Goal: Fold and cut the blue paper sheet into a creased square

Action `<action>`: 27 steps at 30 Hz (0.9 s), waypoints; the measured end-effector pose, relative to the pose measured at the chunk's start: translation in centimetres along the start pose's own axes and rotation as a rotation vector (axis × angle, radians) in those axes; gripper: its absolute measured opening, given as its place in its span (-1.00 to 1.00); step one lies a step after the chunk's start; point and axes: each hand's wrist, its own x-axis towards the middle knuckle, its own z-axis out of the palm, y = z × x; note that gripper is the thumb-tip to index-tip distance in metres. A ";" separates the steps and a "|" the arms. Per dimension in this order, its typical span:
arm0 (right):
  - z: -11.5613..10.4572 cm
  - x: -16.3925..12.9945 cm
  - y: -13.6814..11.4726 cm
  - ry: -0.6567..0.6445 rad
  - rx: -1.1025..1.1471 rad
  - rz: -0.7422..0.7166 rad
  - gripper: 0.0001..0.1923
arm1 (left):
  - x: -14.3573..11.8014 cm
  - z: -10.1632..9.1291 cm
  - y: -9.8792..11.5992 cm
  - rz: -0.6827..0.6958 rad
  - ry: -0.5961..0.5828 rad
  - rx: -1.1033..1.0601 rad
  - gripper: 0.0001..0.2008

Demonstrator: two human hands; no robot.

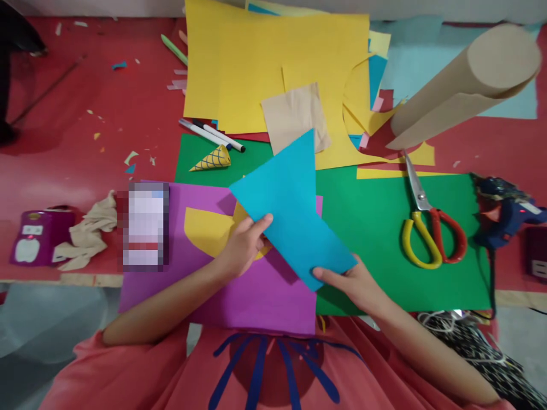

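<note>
1. On the red work surface (106, 114), paper craft is mid-way by my read: the blue paper piece (290, 210) is already cut to an angled shape with a pointed top, not stuck to anything yet.
2. Done so far, judging from the layout: a small yellow cone with a grid drawn on it (212, 159) sits finished on the green sheet (384, 228); a yellow cut-out (205, 230) lies on the purple sheet (256, 296), partly hidden under the blue piece.
3. Left, as far as I can judge: placing and fixing the blue piece. The glue gun (504, 210) sits at the right edge, untouched; the scissors (425, 228) lie on the green sheet, well apart from both hands.
4. Left hand (243, 245): fingers curled, thumb and fingertips pinching the blue piece's left edge (narrow grip, not a fist).
5. Right hand (354, 282): pinching the lower right corner of the blue piece, fingers nearly closed on it.
6. Blue piece location: held tilted above the seam between purple and green sheets; whether it touches them I cannot tell.
7. Nearby: yellow sheets (256, 62), a tan square (294, 114), two pens (213, 134), a brown paper roll (465, 85) up top right.
</note>
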 end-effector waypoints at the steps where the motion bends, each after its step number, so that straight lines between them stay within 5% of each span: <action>1: 0.0 0.0 0.0 -0.087 -0.015 0.029 -0.74 | 0.3 -0.2 0.0 0.021 0.044 -0.004 -0.52; 3: -0.3 0.2 -0.2 -0.156 0.032 0.056 -0.65 | 0.6 -0.6 0.2 0.006 0.073 -0.049 -0.55; 6: -0.9 1.5 -1.0 -0.067 0.174 0.070 -0.50 | 1.0 -0.6 1.1 -0.090 -0.034 -0.100 -0.57; 10: -1.0 3.7 -2.8 0.038 0.208 0.036 -0.53 | 2.2 0.4 2.8 -0.122 -0.130 -0.123 -0.55; 14: -0.7 5.9 -4.0 0.047 0.217 -0.036 -0.55 | 4.4 1.6 3.8 0.124 -0.060 -0.069 -0.43; 20: -0.1 8.9 -4.4 0.221 0.271 -0.322 -0.54 | 6.4 2.1 2.0 0.529 0.093 0.272 -0.17; 23: 0.1 9.6 -4.3 0.269 0.260 -0.363 -0.52 | 6.4 2.1 1.5 0.632 0.076 0.450 -0.15; 27: -0.2 9.2 -4.0 0.107 0.174 -0.218 -0.52 | 6.1 2.0 1.7 0.596 0.022 0.539 -0.11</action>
